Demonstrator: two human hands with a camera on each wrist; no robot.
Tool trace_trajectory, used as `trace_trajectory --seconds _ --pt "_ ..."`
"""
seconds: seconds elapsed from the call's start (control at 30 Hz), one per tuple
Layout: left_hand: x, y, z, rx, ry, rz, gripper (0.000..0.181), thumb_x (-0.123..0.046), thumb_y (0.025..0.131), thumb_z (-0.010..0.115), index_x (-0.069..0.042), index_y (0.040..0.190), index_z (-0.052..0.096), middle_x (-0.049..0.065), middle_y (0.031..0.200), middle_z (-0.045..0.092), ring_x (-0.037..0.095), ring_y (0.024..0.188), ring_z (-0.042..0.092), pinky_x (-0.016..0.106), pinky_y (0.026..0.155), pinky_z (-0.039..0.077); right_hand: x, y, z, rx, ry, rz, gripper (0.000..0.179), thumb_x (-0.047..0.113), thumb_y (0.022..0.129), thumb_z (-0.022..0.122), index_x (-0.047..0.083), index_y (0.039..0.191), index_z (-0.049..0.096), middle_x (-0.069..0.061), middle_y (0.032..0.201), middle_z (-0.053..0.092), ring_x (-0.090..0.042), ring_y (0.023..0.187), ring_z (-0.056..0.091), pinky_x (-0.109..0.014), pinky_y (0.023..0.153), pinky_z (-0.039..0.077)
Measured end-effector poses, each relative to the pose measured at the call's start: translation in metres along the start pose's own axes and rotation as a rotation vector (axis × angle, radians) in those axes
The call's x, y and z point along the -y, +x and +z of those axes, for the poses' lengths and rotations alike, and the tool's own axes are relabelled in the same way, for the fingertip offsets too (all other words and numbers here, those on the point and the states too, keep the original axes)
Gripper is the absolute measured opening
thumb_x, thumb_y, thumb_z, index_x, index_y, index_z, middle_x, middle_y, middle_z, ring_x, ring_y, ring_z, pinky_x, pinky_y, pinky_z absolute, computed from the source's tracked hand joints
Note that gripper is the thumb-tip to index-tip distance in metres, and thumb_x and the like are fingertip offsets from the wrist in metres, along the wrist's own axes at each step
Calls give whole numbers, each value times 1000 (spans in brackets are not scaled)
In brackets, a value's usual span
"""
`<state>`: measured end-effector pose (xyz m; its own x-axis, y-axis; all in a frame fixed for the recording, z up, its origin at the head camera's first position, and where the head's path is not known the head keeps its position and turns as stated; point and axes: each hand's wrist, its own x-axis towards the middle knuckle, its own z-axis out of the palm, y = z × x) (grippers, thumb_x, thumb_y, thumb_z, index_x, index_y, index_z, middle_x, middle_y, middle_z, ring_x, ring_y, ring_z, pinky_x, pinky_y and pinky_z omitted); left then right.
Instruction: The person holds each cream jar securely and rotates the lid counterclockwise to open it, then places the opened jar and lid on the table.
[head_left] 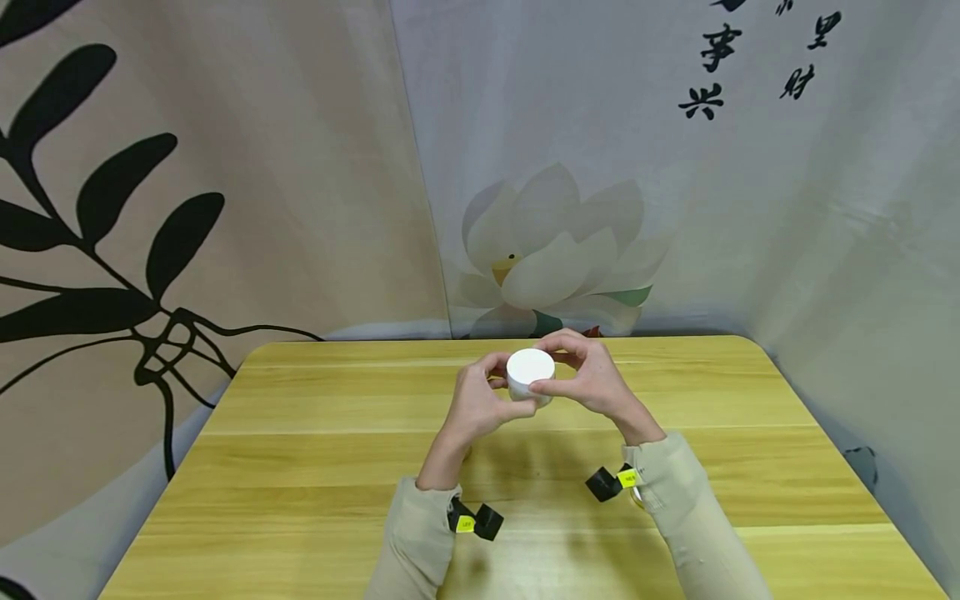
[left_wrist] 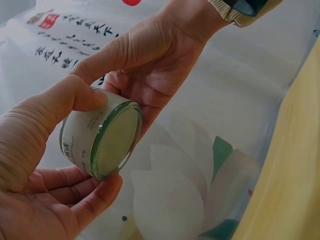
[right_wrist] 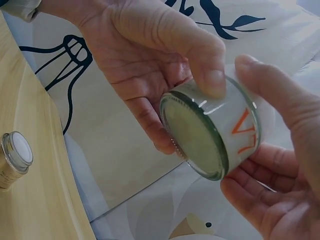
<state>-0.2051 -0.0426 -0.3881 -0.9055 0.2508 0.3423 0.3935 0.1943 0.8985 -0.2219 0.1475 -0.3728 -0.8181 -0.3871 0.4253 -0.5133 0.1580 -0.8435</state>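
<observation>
A small glass cream jar (head_left: 529, 368) with a flat white lid is held up over the table between both hands. My left hand (head_left: 477, 401) grips its side, the thumb lying on the white label (left_wrist: 86, 131) and the fingers curled beneath. From the other side my right hand (head_left: 588, 380) pinches the jar at the lid end, thumb and fingers around the edge. Tilted in both wrist views, the jar shows its round greenish glass base (right_wrist: 196, 137) and orange lettering on the label. The lid itself is largely hidden there.
A small gold jar (right_wrist: 17, 156) with a white top is on the table in the right wrist view. The wooden table (head_left: 315, 467) ends at a printed cloth backdrop (head_left: 315, 167) with leaves and a lotus. Black wrist cameras (head_left: 604, 483) sit at the sleeves.
</observation>
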Motion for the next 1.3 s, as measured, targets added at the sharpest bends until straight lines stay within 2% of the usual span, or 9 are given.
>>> trace_trajectory --seconds 0.1,0.33,0.4,0.6,0.7,0.83,1.1,1.2,1.3 --pt "-4 -1 -1 21 -16 -4 49 1 65 78 8 110 60 18 101 62 27 91 58 40 82 52 -1 0 -1 11 19 -4 37 6 72 80 -4 105 65 -15 104 58 -19 95 57 -31 89 48" --pt "-39 -8 -11 78 -5 12 45 6 66 74 14 107 58 20 95 61 30 88 58 41 83 51 1 -2 -3 61 39 3 40 8 75 78 -4 110 64 -14 106 58 -21 98 56 -29 89 48" --pt "-37 -8 -11 71 -7 13 46 6 66 74 15 108 58 21 96 61 31 89 58 40 83 51 2 -2 -3 72 36 9 40 8 76 77 -3 112 63 -13 108 57 -21 99 56 -29 90 48" --pt "-8 -1 -4 8 -18 14 50 0 65 79 8 110 60 15 99 62 24 89 59 34 81 52 3 -3 0 47 3 29 44 5 77 76 -1 117 60 -11 113 55 -20 104 53 -30 95 45" --pt "-22 -3 -6 1 -8 17 47 2 65 78 10 108 59 17 96 62 27 88 59 37 80 53 4 -2 3 6 -11 35 43 5 75 77 0 113 60 -12 111 55 -24 105 53 -31 95 45" --pt "-44 -7 -11 42 -21 -9 43 6 68 74 13 107 58 23 98 61 34 90 58 44 83 51 3 -2 3 8 21 38 38 4 75 77 -2 109 60 -13 110 55 -25 103 53 -31 94 45" --pt "-43 -6 -12 120 -53 -38 44 4 69 74 12 110 58 21 98 61 30 93 57 43 87 49 -1 -3 -8 173 198 19 43 9 84 70 -10 119 54 -17 116 52 -19 99 55 -30 87 48" --pt "-43 -6 -11 123 -60 -41 45 5 69 73 13 110 58 22 99 60 32 94 57 43 88 49 -1 -4 -8 187 222 20 46 12 86 67 -11 123 51 -18 119 50 -19 100 54 -28 86 48" --pt "-42 -6 -10 101 -53 -38 44 5 69 73 14 110 58 23 99 61 33 93 57 44 87 49 -1 -5 -5 148 186 13 49 13 86 67 -10 126 48 -20 121 49 -17 107 52 -26 93 45"
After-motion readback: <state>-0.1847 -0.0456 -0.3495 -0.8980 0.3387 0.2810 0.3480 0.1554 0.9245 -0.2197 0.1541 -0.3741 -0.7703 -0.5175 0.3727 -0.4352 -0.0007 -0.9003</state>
